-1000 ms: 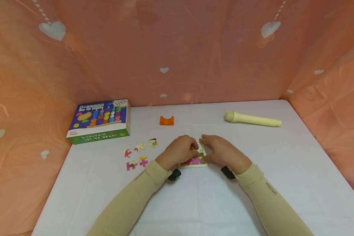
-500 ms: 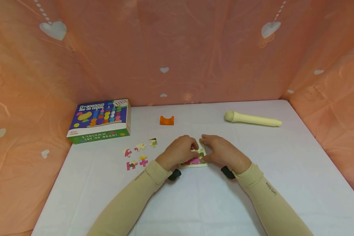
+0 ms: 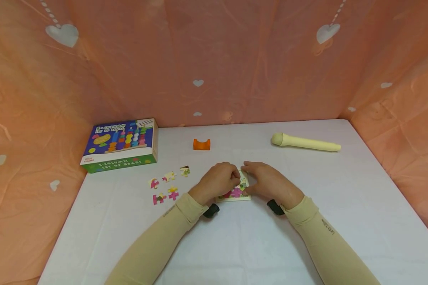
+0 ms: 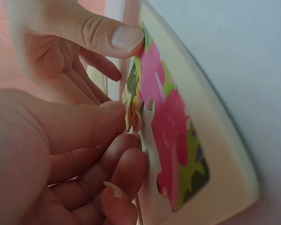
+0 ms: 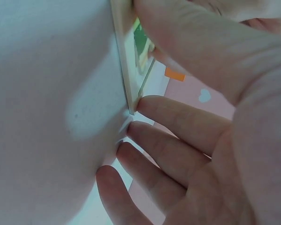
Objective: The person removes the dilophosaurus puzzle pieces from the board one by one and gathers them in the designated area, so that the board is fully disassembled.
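Observation:
A small puzzle board [image 3: 232, 200] with a pale frame lies between the two hands, part of its pink and green picture fitted. My left hand [image 3: 219, 180] is over its left side and pinches a puzzle piece [image 4: 129, 123] between thumb and fingers, at the edge of a bare gap in the picture. The piece is largely covered by the fingertips. My right hand [image 3: 271, 183] rests at the board's right side. Its thumb [image 4: 127, 38] presses on the picture near the frame, and the index fingertip [image 5: 147, 103] touches the far corner. The other right fingers are extended.
Several loose puzzle pieces [image 3: 169, 177] lie left of the board. A bead-set box [image 3: 119, 146] stands at the back left. An orange block with a curved notch [image 3: 201, 145] is behind the board, and a pale yellow stick with a rounded head [image 3: 306, 143] at the back right.
My left fingers have shifted slightly over the board, showing a little more of the picture. My right hand keeps its place; the loose pieces lie as before.

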A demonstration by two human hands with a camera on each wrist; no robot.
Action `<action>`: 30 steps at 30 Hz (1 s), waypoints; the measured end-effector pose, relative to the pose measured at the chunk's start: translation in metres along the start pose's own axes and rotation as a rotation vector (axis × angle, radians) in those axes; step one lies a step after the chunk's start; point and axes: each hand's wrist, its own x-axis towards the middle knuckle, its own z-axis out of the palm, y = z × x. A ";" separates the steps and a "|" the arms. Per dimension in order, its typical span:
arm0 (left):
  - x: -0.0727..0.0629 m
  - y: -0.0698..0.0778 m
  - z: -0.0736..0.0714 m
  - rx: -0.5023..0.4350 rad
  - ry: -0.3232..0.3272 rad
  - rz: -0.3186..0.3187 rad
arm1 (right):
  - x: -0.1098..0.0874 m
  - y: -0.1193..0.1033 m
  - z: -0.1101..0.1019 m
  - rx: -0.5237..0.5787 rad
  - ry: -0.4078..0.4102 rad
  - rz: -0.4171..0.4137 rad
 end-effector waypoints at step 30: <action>0.000 0.000 0.001 -0.104 0.016 -0.030 | 0.000 -0.002 -0.001 -0.041 -0.022 0.009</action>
